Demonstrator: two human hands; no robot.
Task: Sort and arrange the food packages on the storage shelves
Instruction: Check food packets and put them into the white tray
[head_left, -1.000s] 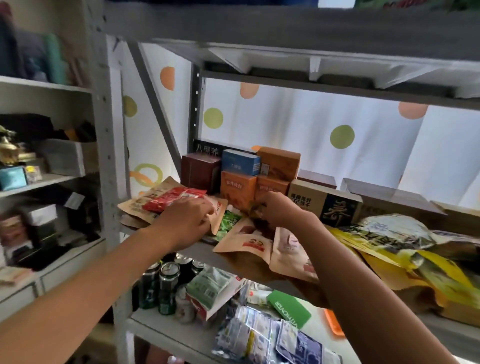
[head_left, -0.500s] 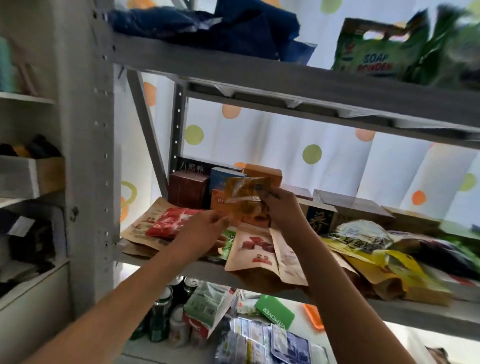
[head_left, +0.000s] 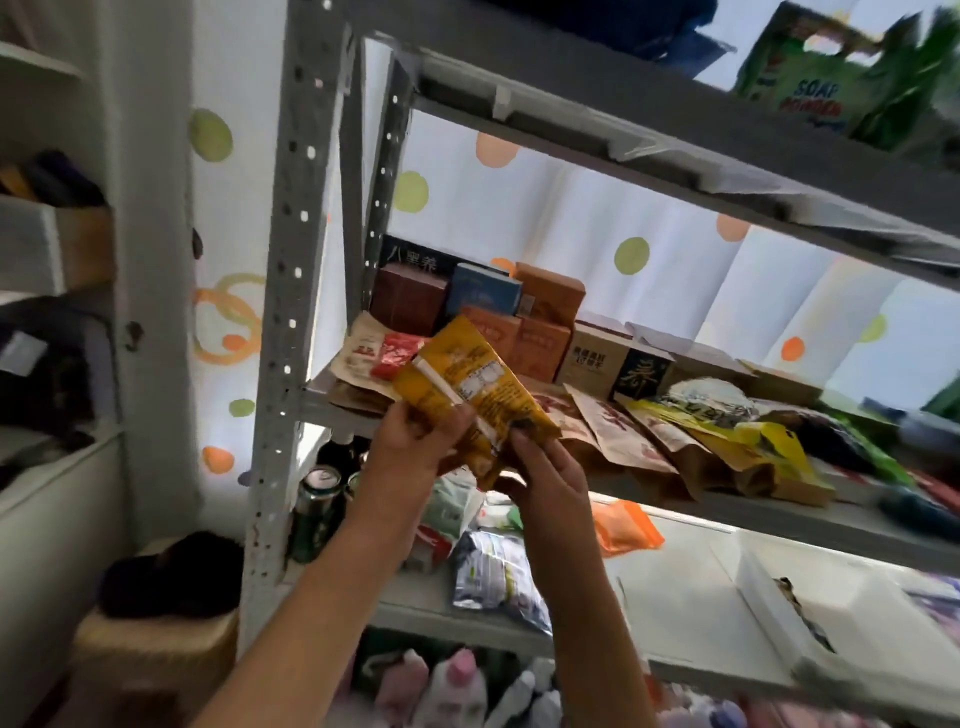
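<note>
Both hands grip a crinkled yellow-orange foil food pouch (head_left: 470, 392) in front of the grey metal shelf (head_left: 779, 506): the left hand (head_left: 415, 447) pinches its lower left edge, the right hand (head_left: 545, 467) its lower right corner. Behind it, brown paper pouches (head_left: 618, 431) lie flat before stacked orange and brown cardboard boxes (head_left: 540, 322). On the shelf below stand green drink cans (head_left: 317, 512), beside a silver foil packet (head_left: 493, 577).

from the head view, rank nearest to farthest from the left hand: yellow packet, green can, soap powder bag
1. yellow packet: gripped in the left hand.
2. green can: lower shelf, down-left.
3. soap powder bag: top shelf, far upper right.
</note>
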